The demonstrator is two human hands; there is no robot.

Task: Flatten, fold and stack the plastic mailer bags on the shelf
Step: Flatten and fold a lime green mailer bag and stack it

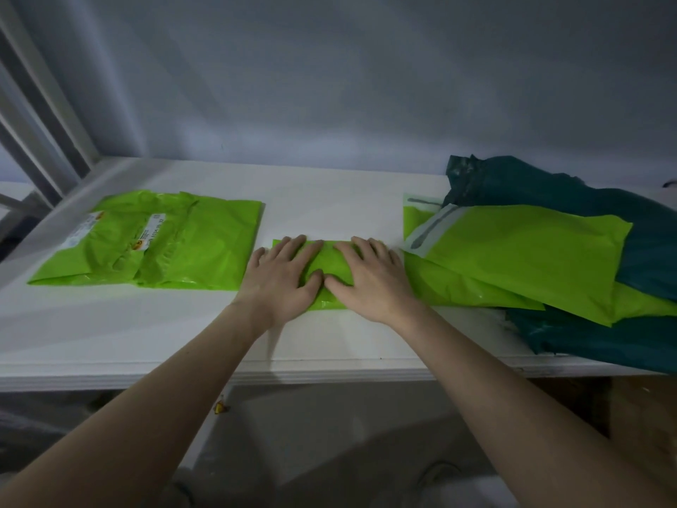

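Observation:
A folded lime-green mailer bag (329, 267) lies in the middle of the white shelf (329, 335). My left hand (284, 278) and my right hand (370, 278) both press flat on it with straight fingers, thumbs nearly meeting over its centre. To the left lies a stack of folded green mailers (154, 243) with shipping labels on top. On the right sits an untidy pile of unfolded green mailers (513, 258) lying over dark teal mailers (593, 335).
A grey wall stands behind the shelf. A white frame post (47, 133) rises at the back left. The teal pile overhangs the shelf's front edge at the right. Below the shelf are dim surfaces and a cable.

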